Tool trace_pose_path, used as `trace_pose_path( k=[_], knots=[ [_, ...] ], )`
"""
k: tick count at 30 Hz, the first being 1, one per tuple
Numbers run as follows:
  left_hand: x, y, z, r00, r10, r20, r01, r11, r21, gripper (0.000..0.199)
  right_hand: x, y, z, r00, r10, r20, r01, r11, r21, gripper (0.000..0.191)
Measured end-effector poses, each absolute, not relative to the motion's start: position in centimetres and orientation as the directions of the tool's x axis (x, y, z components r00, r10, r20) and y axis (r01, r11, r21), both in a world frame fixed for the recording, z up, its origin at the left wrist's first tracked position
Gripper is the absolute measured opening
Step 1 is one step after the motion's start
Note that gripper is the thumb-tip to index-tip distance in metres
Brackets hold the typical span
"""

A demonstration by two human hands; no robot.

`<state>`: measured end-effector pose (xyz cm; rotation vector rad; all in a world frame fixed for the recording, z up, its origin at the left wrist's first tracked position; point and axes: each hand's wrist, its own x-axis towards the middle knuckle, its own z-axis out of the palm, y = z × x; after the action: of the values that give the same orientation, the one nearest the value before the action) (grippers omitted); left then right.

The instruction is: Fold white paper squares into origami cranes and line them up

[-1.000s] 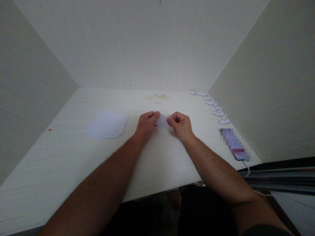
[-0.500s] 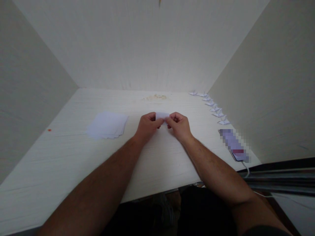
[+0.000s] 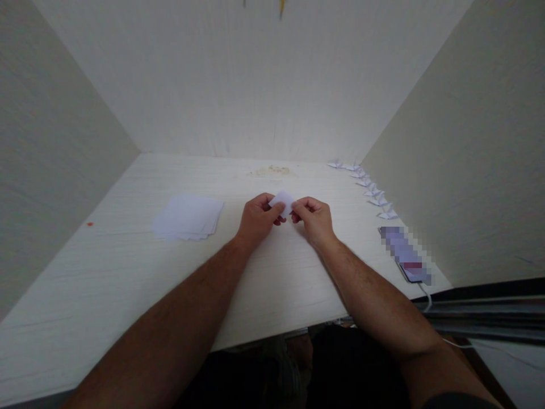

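Note:
Between my two hands is a small folded piece of white paper [image 3: 284,199], held just above the middle of the table and turned so that it looks like a diamond. My left hand [image 3: 260,215] pinches its left side, thumb on top and fingers curled beneath. At its right corner, my right hand [image 3: 313,216] grips the paper between thumb and forefinger. The fingers hide the paper's lower edges in part, so its layers cannot be made out.
A stack of white paper sheets [image 3: 189,217] lies left of my hands. Several folded paper cranes [image 3: 377,193] line the table's right edge. Nearer me is a phone [image 3: 404,253] with a white cable [image 3: 427,298]. Walls [image 3: 255,85] enclose the white table [image 3: 272,301] at the back and sides.
The paper has turned from a flat-topped rectangle to a diamond in my fingers. Both hands stay in nearly the same place, and the view has tilted slightly.

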<state>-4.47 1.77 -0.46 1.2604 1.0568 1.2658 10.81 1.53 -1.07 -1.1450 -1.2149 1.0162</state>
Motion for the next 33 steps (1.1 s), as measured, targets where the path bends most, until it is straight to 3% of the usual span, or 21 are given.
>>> trace_pose_path(
  k=[7,12,20,27,33],
  knots=[
    [-4.8,2.5,-1.4,0.062,0.993,0.104,-0.126,-0.096,0.987,0.023,10.8,1.8,-1.0,0.146,0.969,0.197,-0.049,0.206,-0.977,0.028],
    [-4.9,2.8,-1.9,0.06,0.991,0.122,-0.172,-0.11,0.979,0.039,10.7,1.7,-0.7,0.114,0.96,0.256,-0.068,0.265,-0.962,0.032],
    [-4.7,2.2,-1.2,0.099,0.987,0.129,-0.118,-0.117,0.986,0.027,10.9,1.5,-0.6,0.124,0.949,0.288,0.059,0.283,-0.957,0.018],
    [-4.5,2.2,-1.0,0.133,0.983,0.126,-0.116,-0.111,0.987,0.028,11.1,1.4,-1.0,0.13,0.927,0.35,0.179,0.326,-0.928,0.021],
    [-4.5,2.0,-0.7,0.126,0.985,0.115,-0.156,-0.095,0.983,0.027,10.8,1.4,-0.8,0.145,0.926,0.35,0.096,0.338,-0.936,0.034]
  ],
)
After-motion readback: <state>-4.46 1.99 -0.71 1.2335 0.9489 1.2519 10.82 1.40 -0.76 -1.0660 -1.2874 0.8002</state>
